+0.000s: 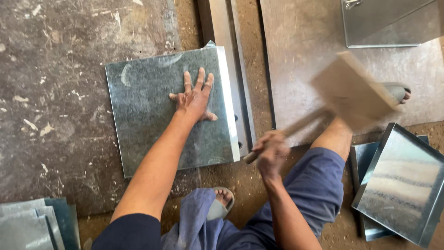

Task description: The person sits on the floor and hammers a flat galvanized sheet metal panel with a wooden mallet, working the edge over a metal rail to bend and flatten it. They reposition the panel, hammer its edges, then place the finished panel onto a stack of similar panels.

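We press our left hand [194, 99] flat, fingers spread, on the galvanized metal sheet [152, 115] lying on the floor. Its folded edge [229, 102] rests against a steel bar [226, 28]. Right of the sheet, our right hand [270, 153] grips closed around the handle of a wooden mallet [354, 92] (blurred).

Dull spangled galvanized metal sheet [152, 115], pale wooden mallet [354, 92], rough dusty concrete floor [51, 92].

Sheet-metal workshop: cut metal sheets [27, 227] (stacked) on dirt floor [55, 115].
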